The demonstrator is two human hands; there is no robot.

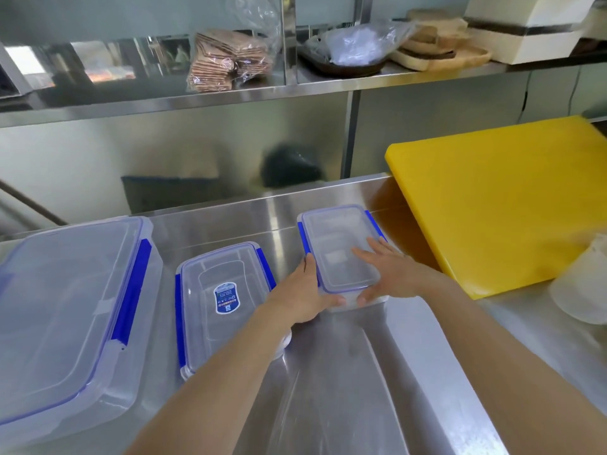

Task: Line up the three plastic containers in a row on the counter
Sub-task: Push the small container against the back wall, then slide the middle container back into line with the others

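Small container (340, 249), clear with blue clips, gripped by left hand (303, 295) and right hand (391, 270); bare tabletop (328, 372) seen below it, yellow board (499, 205) close right.

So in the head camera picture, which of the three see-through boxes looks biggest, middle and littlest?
1. The big container on the left, clearly largest.
2. The container with the blue sticker in the middle.
3. The container held by both hands looks a little smaller, but it lies farther from the camera, so these two may be alike.
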